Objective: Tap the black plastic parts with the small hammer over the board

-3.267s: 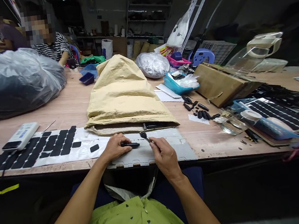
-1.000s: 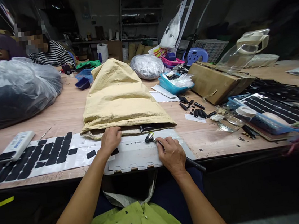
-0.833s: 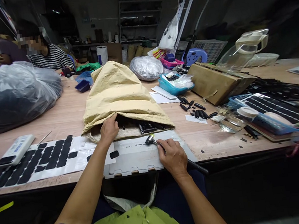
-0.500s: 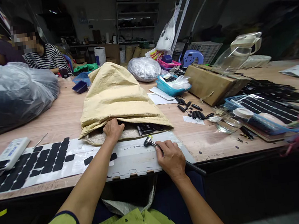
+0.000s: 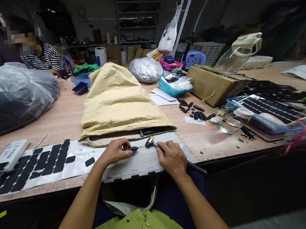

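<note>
My left hand (image 5: 115, 151) pinches a small black cylindrical piece (image 5: 130, 148) above the pale grey board (image 5: 137, 164) at the table's front edge. What exactly this piece is I cannot make out. My right hand (image 5: 172, 158) is closed around the dark handle of a small hammer (image 5: 150, 142). The hammer's head lies over the board, a short way right of the black piece, and a yellow face shows on it. Just behind both hands lies a yellow woven sack (image 5: 121, 107), its mouth towards me. More black pieces (image 5: 155, 130) show inside the opening.
Black sticker sheets (image 5: 49, 160) and a white device (image 5: 9, 156) lie left. A big plastic bag (image 5: 11, 98) stands behind them. To the right are loose black pieces (image 5: 194, 111), a cardboard box (image 5: 213, 83) and a blue tray (image 5: 174, 86). Two people sit at back left.
My left hand has come out of the sack mouth towards me, now with a black piece in its fingers. The sack's opening has sunk lower. My right hand keeps the hammer nearly in place.
</note>
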### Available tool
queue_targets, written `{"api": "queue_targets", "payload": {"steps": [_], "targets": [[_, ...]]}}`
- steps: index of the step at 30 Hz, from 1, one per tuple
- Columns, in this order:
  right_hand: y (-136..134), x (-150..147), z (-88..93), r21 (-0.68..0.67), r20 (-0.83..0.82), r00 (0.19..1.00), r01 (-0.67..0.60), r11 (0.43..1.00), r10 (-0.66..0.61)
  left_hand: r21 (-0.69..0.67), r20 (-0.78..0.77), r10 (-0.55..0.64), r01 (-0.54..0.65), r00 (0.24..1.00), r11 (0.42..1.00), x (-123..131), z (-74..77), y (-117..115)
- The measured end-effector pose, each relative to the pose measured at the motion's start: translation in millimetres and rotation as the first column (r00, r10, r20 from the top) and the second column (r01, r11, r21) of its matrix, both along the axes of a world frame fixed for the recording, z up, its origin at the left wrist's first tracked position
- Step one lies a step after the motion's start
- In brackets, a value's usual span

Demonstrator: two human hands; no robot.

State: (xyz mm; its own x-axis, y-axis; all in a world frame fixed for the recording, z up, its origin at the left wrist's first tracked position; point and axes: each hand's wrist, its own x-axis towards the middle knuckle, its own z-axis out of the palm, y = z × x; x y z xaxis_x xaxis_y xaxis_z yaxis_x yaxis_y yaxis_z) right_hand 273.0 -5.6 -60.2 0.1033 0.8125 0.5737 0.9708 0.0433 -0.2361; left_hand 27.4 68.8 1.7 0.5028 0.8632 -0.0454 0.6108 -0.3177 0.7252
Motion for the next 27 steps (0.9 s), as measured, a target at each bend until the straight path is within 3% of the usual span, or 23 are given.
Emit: {"api": "queue_targets", "payload": {"steps": [4,10,16,21,27], "targets": [[2,4,-1.1,-0.029,-0.032,0.999,-0.028,0.999,0.027,0.063,0.072,-0.015,0.010,0.997,0.998,0,-14.4,-24],[-5,-5,8.3,-0.048,-0.199,0.976,-0.101,0.994,0.090,0.147,0.071,0.016,-0.026,0.997,0.989,1,-26.1,-27],[-26,-33,25.0,0.014,-0.494,0.805,-0.370,0.929,0.328,0.152,0.109,0.004,-0.020,0.994,0.988,0,-28.5,-25],[-35,-50,30.8,0.003,-0.472,0.792,-0.439,0.899,0.388,0.137,0.115,0.013,-0.029,0.993,0.990,0,-28.6,-26],[-37,-58,31.0,-0.101,-0.338,0.866,-0.422,0.901,0.368,0.137,0.115,0.006,-0.022,0.993,0.990,1,-27.3,-26]]}}
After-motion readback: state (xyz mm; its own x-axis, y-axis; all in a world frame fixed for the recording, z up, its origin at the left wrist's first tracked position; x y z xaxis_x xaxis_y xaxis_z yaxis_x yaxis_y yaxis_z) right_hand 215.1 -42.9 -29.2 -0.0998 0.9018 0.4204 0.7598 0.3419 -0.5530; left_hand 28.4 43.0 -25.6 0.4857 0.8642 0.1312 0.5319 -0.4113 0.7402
